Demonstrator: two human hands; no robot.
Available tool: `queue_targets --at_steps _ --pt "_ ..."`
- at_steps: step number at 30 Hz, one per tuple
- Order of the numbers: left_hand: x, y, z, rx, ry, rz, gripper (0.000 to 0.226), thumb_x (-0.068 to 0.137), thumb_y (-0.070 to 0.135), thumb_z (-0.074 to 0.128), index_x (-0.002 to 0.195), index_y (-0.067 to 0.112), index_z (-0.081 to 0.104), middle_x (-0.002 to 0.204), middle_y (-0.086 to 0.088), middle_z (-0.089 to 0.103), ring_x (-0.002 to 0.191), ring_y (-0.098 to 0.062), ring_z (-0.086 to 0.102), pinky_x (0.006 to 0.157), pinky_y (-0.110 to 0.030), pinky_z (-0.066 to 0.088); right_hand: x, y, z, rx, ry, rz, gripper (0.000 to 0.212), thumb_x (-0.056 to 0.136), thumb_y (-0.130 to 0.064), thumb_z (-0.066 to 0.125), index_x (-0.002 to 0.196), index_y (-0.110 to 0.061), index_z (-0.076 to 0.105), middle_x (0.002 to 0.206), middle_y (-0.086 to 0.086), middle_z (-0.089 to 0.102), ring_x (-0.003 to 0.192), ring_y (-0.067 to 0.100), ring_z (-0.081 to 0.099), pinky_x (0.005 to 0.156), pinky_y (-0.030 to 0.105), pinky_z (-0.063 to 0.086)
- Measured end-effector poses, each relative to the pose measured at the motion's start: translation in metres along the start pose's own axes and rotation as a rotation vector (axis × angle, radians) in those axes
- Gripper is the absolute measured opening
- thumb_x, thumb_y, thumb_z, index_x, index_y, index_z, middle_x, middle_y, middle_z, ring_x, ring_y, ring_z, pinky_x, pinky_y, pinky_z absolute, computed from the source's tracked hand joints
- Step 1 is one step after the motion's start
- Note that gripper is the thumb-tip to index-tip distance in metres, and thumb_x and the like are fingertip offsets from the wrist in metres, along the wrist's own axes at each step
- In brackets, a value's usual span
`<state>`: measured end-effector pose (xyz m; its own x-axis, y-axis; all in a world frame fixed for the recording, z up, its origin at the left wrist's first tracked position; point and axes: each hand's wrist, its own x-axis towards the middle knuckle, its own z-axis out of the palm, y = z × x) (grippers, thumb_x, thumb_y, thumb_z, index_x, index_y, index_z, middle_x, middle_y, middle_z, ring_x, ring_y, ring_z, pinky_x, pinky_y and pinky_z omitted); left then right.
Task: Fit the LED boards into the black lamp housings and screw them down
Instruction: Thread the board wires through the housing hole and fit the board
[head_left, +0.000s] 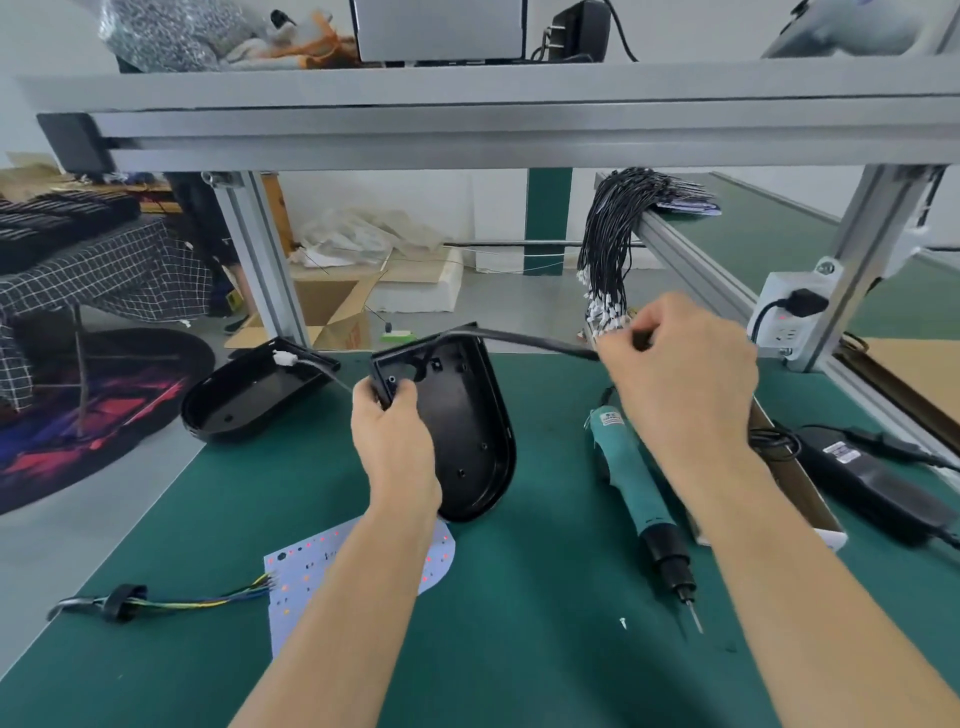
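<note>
My left hand (393, 431) grips the top left corner of a black lamp housing (462, 431), held tilted with its open side facing me. A black cable (535, 340) runs from the housing's top edge to my right hand (680, 374), which is closed on the cable's end near a hanging bundle of black wires (610, 249). A white LED board (306, 571) with coloured leads lies flat on the green mat under my left forearm. A second black housing (254, 395) with a white connector rests at the mat's far left.
A teal electric screwdriver (636, 493) lies on the mat (519, 649) right of the held housing, a loose screw (623, 621) near its tip. A black power adapter (872, 483) and a cardboard box (802, 493) sit at the right. An aluminium frame rail (467, 135) spans overhead.
</note>
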<state>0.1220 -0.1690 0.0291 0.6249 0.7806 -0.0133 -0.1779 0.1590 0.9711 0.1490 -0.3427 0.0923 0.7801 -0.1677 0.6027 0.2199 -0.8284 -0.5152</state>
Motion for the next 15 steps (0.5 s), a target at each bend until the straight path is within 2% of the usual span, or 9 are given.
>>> queue_targets --at_steps 2,4,5,6,7,8,10,12,15 --pt "-0.004 -0.001 0.002 -0.034 -0.030 -0.044 0.017 0.096 0.027 0.055 0.084 0.018 0.047 0.079 0.007 0.045 0.070 -0.011 0.038 0.069 -0.023 0.033 0.002 -0.003 0.002 -0.054 -0.001 0.016 0.013 0.083 -0.023 0.059 0.087 -0.012 0.064 0.074 0.009 0.062 0.070 0.027 0.043 0.064 0.031 0.030" --pt "-0.008 0.001 0.005 -0.089 -0.088 -0.147 0.030 0.090 0.046 0.061 0.079 0.023 0.045 0.080 0.008 0.045 0.078 -0.014 0.043 0.079 -0.025 0.039 -0.005 -0.013 0.010 -0.091 -0.060 -0.067 0.013 0.084 -0.021 0.058 0.091 -0.012 0.062 0.075 0.008 0.062 0.071 0.027 0.047 0.063 0.030 0.032" --pt "-0.007 0.002 0.007 -0.139 -0.110 -0.212 0.032 0.086 0.052 0.063 0.083 0.023 0.050 0.086 0.007 0.052 0.087 -0.015 0.050 0.090 -0.032 0.043 -0.009 -0.018 0.014 -0.102 -0.092 -0.122 0.012 0.084 -0.021 0.058 0.092 -0.012 0.060 0.077 0.008 0.064 0.072 0.028 0.051 0.063 0.030 0.033" --pt "-0.006 0.005 0.007 -0.182 -0.118 -0.264 0.041 0.083 0.056 0.065 0.099 0.020 0.057 0.100 0.005 0.061 0.098 -0.017 0.057 0.099 -0.039 0.044 -0.013 -0.020 0.016 -0.118 -0.118 -0.168 0.010 0.084 -0.019 0.057 0.092 -0.012 0.059 0.078 0.007 0.065 0.074 0.030 0.055 0.062 0.031 0.034" --pt "-0.005 0.009 0.007 -0.197 -0.108 -0.299 0.057 0.080 0.058 0.068 0.115 0.014 0.058 0.113 0.001 0.064 0.105 -0.017 0.061 0.100 -0.039 0.046 -0.015 -0.020 0.017 -0.134 -0.125 -0.196 0.009 0.084 -0.018 0.056 0.091 -0.013 0.057 0.078 0.007 0.066 0.075 0.032 0.058 0.062 0.032 0.034" --pt "-0.002 0.011 0.008 -0.180 -0.101 -0.301 0.065 0.076 0.057 0.072 0.119 0.011 0.058 0.112 0.000 0.066 0.099 -0.016 0.065 0.090 -0.033 0.053 -0.015 -0.019 0.017 -0.129 -0.114 -0.208 0.008 0.084 -0.017 0.057 0.090 -0.014 0.057 0.078 0.007 0.066 0.076 0.032 0.059 0.062 0.032 0.036" --pt "0.002 0.011 0.009 -0.090 -0.107 -0.208 0.046 0.072 0.039 0.082 0.100 0.011 0.060 0.086 0.001 0.065 0.073 -0.016 0.062 0.067 -0.026 0.050 -0.017 -0.018 0.013 -0.009 -0.078 -0.189 0.005 0.082 -0.017 0.060 0.087 -0.014 0.059 0.075 0.002 0.066 0.074 0.028 0.059 0.065 0.033 0.040" --pt "0.003 0.008 0.012 -0.031 -0.125 -0.180 0.032 0.073 0.020 0.083 0.092 0.010 0.059 0.078 -0.003 0.063 0.072 -0.021 0.057 0.068 -0.034 0.048 -0.020 -0.021 0.011 0.256 -0.089 -0.119 0.003 0.080 -0.017 0.063 0.080 -0.016 0.061 0.065 -0.006 0.062 0.066 0.017 0.056 0.065 0.031 0.041" --pt "0.006 0.001 0.008 0.023 -0.089 -0.134 0.022 0.079 0.025 0.078 0.083 0.013 0.060 0.075 0.000 0.066 0.065 -0.021 0.057 0.062 -0.027 0.050 -0.023 -0.019 0.012 0.681 -0.307 0.030 0.005 0.083 -0.021 0.067 0.082 -0.021 0.062 0.050 -0.013 0.047 0.050 0.004 0.042 0.057 0.021 0.036"
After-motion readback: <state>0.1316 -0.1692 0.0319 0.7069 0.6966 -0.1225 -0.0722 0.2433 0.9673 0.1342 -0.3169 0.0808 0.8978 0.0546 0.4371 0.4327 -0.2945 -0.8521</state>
